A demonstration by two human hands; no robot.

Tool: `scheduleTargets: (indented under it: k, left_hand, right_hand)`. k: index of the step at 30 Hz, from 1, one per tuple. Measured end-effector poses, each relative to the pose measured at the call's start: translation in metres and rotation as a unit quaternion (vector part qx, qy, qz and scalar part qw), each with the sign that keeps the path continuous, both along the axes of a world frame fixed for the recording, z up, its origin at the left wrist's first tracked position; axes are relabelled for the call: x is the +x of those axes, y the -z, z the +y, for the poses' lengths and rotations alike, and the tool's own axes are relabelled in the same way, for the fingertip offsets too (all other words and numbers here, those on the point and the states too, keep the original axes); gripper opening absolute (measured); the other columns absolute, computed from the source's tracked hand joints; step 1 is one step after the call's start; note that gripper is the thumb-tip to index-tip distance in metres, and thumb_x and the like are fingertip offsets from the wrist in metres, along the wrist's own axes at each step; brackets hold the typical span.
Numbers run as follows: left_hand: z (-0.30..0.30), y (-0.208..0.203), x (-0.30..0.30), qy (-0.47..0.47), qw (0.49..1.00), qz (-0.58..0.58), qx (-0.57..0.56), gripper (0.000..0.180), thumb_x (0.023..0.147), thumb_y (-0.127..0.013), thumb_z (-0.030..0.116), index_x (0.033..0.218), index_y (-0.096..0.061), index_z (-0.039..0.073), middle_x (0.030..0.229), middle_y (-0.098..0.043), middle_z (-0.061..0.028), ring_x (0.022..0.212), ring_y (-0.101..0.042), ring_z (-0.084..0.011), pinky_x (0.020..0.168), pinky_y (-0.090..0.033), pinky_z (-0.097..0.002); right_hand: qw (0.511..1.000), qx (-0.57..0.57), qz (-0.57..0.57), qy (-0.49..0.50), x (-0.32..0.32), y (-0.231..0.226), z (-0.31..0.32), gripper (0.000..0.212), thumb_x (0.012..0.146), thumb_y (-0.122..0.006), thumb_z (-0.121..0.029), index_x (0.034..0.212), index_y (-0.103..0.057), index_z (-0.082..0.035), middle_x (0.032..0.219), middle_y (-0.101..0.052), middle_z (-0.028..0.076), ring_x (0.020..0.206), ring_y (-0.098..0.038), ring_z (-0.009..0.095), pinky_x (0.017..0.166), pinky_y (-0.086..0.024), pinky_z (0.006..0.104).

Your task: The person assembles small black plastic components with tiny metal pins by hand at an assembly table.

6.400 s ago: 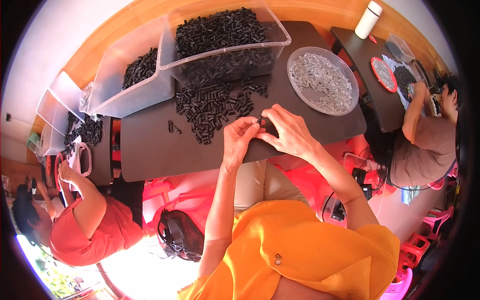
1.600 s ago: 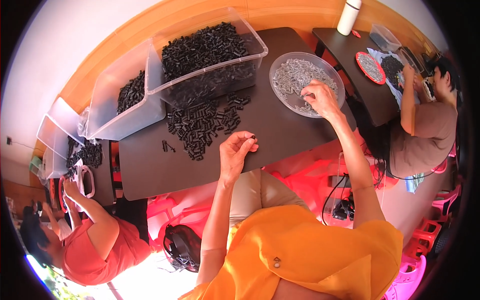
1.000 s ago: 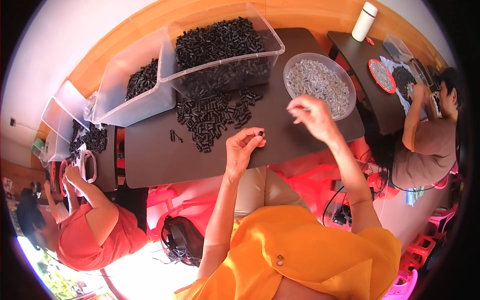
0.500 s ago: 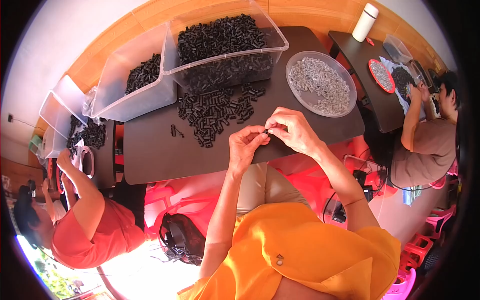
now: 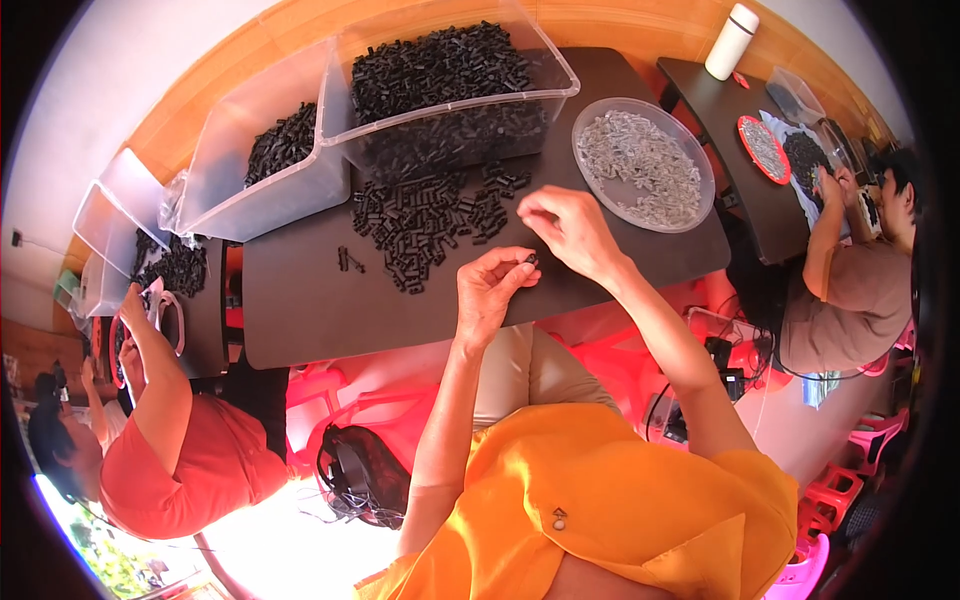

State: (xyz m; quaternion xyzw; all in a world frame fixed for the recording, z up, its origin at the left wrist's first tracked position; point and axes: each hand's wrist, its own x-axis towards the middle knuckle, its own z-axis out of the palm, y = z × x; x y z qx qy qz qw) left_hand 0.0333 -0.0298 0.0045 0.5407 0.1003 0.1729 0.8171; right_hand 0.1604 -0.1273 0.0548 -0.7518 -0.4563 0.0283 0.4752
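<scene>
My left hand (image 5: pixel 490 292) is closed, pinching a small black cylindrical piece (image 5: pixel 531 259) between thumb and fingertips above the table's near edge. A little farther off and to the right, my right hand (image 5: pixel 574 232) hangs over the table, apart from that piece. Its fingers are bent and drawn together; whatever they hold, if anything, is hidden. Beyond both hands lies a loose pile of black cylindrical pieces (image 5: pixel 425 225). To the right of the pile, a round clear tray (image 5: pixel 702 214) holds many small clear pieces (image 5: pixel 640 165).
Two clear plastic bins, a large one (image 5: pixel 452 118) and a smaller one (image 5: pixel 262 215), stand behind the pile with black pieces inside. Co-workers sit at side tables, one in red (image 5: pixel 190 450) at left, one in brown (image 5: pixel 840 300) at right. A white bottle (image 5: pixel 732 45) stands far right.
My right hand has come away from the black piece and moved up, slightly farther over the table. My left hand stays in place, still pinching the piece.
</scene>
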Motion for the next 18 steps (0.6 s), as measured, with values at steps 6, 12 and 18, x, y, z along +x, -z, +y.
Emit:
scheduleTargets:
  k: [6,12,18]
  left_hand:
    - [0.001,0.001,0.001,-0.015,1.000,0.002,-0.008,0.014,0.084,-0.062,0.000,0.098,-0.062,-0.004,0.089,-0.065,-0.0093,0.077,-0.064,-0.0146,0.073,-0.055,-0.0271]
    - [0.001,0.000,0.000,-0.010,1.000,0.008,-0.008,0.015,0.084,-0.062,0.001,0.098,-0.062,-0.004,0.089,-0.065,-0.0096,0.077,-0.064,-0.0148,0.073,-0.055,-0.0275]
    - [0.000,-0.001,0.002,-0.008,1.000,0.013,-0.010,0.015,0.084,-0.062,0.001,0.098,-0.062,-0.004,0.089,-0.065,-0.0097,0.076,-0.064,-0.0147,0.073,-0.055,-0.0276]
  right_hand:
    - [0.994,-0.084,-0.054,0.038,0.032,0.025,0.058,0.006,0.073,-0.059,-0.003,0.076,-0.064,-0.001,0.076,-0.062,0.016,0.073,-0.061,0.036,0.064,-0.048,0.0418]
    - [0.981,-0.176,-0.078,0.032,0.037,0.023,0.069,0.007,0.069,-0.059,0.002,0.074,-0.064,0.001,0.074,-0.063,0.022,0.074,-0.062,0.039,0.067,-0.050,0.0450]
    - [0.967,-0.168,-0.189,0.011,0.039,0.029,0.061,0.011,0.069,-0.055,0.004,0.075,-0.064,0.001,0.077,-0.061,0.022,0.074,-0.061,0.039,0.067,-0.050,0.0442]
